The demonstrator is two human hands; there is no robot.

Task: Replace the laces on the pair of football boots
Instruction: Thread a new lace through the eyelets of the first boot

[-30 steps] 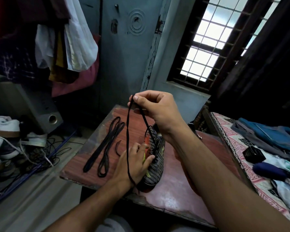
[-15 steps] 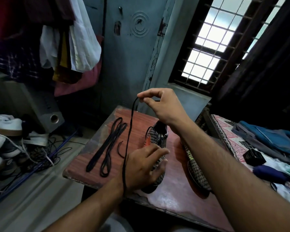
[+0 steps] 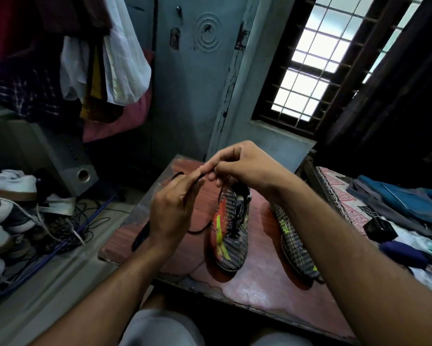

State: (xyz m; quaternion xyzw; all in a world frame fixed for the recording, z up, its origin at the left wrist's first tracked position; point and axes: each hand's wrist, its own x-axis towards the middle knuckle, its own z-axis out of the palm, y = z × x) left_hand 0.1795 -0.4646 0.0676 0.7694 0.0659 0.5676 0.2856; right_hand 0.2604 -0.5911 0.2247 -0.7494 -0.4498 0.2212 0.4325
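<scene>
Two striped football boots stand on the reddish table (image 3: 259, 290). The left boot (image 3: 231, 236) has orange and yellow marks; the right boot (image 3: 293, 245) is partly behind my right forearm. My right hand (image 3: 244, 166) is raised above the left boot and pinches the end of a black lace (image 3: 198, 229) that runs down to the boot. My left hand (image 3: 176, 208) is lifted beside it, its fingers holding the same lace near the end. Spare black laces (image 3: 141, 234) lie on the table, mostly hidden behind my left hand.
Shoes (image 3: 10, 186) and tangled cables lie on the floor at the left by a grey speaker (image 3: 77, 168). Clothes hang at the upper left. A bed with folded clothes (image 3: 397, 203) borders the table on the right. A barred window is ahead.
My left hand has let go of the left boot and risen to meet my right hand at the lace end. The right hand has come lower, and the lace now hangs slacker.
</scene>
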